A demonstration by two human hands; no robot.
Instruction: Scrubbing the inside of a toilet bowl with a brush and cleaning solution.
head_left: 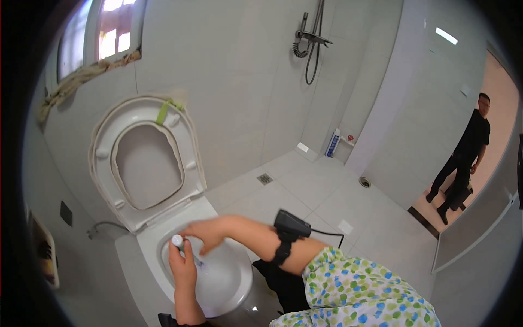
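Observation:
My left hand [182, 264] is closed around a slim object with a round white end [177, 240], seen nearly end-on and greenish just below that end. Its kind cannot be made out. Close beside it, my right hand [210, 233] reaches in from the right, fingers apart and somewhat blurred; whether a fingertip touches the object is unclear. Both hands are over the bowl of a white toilet [239, 280]. A small bluish patch [200, 264] shows inside the bowl below the hands. The toilet seat [103, 128] stands raised, with a green strip [162, 113] tied on it.
A water hose [106, 224] runs behind the toilet at left. Floor drains [265, 179] are set in the pale tiles. A shower set [311, 38] hangs on the far wall, above a blue-and-white bottle [333, 143]. A person [469, 147] in black stands at the doorway.

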